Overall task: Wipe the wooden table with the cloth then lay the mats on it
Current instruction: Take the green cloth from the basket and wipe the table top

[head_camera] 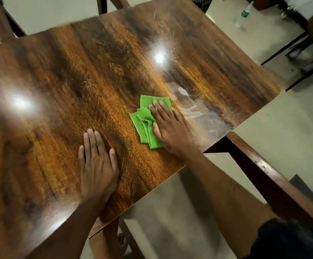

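Observation:
A glossy dark wooden table (81, 81) fills most of the view. A crumpled green cloth (144, 118) lies on it right of centre. My right hand (168, 128) presses flat on the cloth with straight fingers, covering its right part. My left hand (97, 165) rests flat on the bare wood near the front edge, to the left of the cloth and apart from it. Pale wet streaks and a small puddle (184, 92) mark the wood just right of the cloth. No mats are in view.
The table's right edge (232, 130) drops to a grey floor. A wooden bench or rail (269, 176) runs below on the right. A plastic bottle (244, 14) stands on the floor at top right, near dark chair legs (301, 58). My bare foot (120, 243) shows under the table.

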Demonstrator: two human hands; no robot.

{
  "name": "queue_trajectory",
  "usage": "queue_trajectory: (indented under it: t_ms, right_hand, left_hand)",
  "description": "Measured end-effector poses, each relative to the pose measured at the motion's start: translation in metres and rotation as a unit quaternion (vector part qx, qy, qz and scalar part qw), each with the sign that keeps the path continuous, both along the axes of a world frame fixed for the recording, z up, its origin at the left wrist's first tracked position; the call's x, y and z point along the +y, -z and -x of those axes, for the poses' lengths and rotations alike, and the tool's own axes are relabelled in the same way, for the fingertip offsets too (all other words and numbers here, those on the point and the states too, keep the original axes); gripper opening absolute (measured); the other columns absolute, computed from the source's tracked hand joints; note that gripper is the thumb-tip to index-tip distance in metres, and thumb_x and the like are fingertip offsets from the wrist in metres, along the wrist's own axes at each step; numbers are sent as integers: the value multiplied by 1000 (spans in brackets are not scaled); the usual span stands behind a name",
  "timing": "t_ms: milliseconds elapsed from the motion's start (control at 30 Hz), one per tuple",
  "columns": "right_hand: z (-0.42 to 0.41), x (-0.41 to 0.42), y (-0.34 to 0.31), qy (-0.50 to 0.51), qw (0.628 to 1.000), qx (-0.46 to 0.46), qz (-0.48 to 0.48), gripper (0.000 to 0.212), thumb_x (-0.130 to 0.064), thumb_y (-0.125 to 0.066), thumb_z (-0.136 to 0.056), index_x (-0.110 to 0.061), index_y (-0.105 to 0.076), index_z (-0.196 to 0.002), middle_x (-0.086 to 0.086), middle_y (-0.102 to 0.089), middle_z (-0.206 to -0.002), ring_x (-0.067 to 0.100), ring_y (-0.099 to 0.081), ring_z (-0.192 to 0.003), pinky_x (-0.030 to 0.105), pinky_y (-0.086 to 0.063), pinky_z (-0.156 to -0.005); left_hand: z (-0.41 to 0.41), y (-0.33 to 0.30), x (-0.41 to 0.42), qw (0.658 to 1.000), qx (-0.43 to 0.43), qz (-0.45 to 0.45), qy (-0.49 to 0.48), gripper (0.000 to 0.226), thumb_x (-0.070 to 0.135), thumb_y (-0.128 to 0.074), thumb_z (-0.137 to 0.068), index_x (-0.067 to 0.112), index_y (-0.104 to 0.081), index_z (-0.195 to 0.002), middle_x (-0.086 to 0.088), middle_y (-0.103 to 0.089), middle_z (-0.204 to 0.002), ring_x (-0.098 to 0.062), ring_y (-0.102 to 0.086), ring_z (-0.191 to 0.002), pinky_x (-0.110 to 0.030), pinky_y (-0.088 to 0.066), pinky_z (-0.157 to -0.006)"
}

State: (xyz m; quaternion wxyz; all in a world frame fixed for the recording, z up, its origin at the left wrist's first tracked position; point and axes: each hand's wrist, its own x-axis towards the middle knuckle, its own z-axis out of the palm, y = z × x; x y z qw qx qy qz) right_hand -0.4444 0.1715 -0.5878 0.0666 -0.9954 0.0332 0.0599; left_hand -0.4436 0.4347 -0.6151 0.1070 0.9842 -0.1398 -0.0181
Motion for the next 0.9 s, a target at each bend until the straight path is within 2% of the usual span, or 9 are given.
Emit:
queue_trajectory:
  t_ms: [100,167,267,400,467,533,600,733,900]
  right_hand:
    - [8,14,-28,42,996,67,-37,62,-43,-21,-115,-22,-8,-172,-1,0,-180,16,3,-166,47,-6,-134]
    - [9,21,-55,50,991,116,-47,62,-42,-23,-116,-23,-4,-172,0,3,-180,19,4,-166,48,-8,-134]
    - [40,34,-113,87,983,140,-81,64,-44,-23,-116,-25,2,-171,2,3,-180,22,2,-166,46,-9,-132]
    - [106,51,-197,150,982,91,-73,64,-46,-22,-116,-24,-1,-172,5,-6,-179,24,-8,-166,46,-14,-130]
    - [137,62,-235,173,981,52,-69,62,-46,-17,-115,-23,-2,-171,6,-9,-179,23,-7,-166,44,-12,-131]
    - [180,76,-265,209,976,25,-54,61,-42,-21,-117,-20,-5,-171,6,-8,-179,23,-8,-166,43,-11,-132]
    - [209,86,-276,236,970,6,-49,61,-38,-25,-117,-15,-10,-171,8,-12,-178,23,-11,-166,41,-10,-132]
    - [299,103,-302,335,942,-5,-29,61,-37,-24,-117,-15,-5,-171,5,-8,-179,21,-7,-166,37,-6,-133]
    - [393,103,-312,432,901,-28,-9,63,-37,-28,-116,-13,-8,-171,8,-12,-179,23,-11,-166,39,-8,-133]
  left_hand:
    - [-5,-18,-3,999,51,-14,-7,71,40,-18,-110,2,-9,-169,-15,-6,-178,-26,-3,-166,-46,-11,-134]
    - [-14,-37,-4,992,124,-35,4,70,40,-19,-112,1,-11,-168,-16,-8,-178,-27,-3,-166,-49,-10,-134]
    - [-22,-101,-3,977,196,-69,47,67,40,-21,-113,2,-17,-168,-13,-13,-177,-25,-4,-166,-49,-6,-133]
    - [-1,-188,-7,974,169,-64,135,65,39,-22,-114,2,-16,-168,-14,-13,-177,-26,-7,-165,-47,-9,-133]
    - [17,-226,-6,969,151,-56,186,65,37,-25,-114,2,-16,-168,-14,-13,-177,-27,-8,-165,-46,-12,-133]
    - [46,-255,-7,963,125,-51,231,64,35,-29,-114,3,-17,-168,-13,-15,-177,-25,-10,-165,-44,-12,-133]
    - [67,-266,-8,958,128,-53,250,64,35,-32,-113,5,-17,-168,-12,-17,-177,-24,-12,-165,-44,-12,-133]
    - [127,-289,-16,927,105,-85,350,63,30,-35,-111,6,-18,-167,-13,-20,-176,-25,-19,-163,-44,-20,-130]
    - [182,-316,-51,893,35,-92,438,64,28,-39,-108,4,-21,-165,-14,-27,-173,-27,-27,-160,-43,-26,-127]
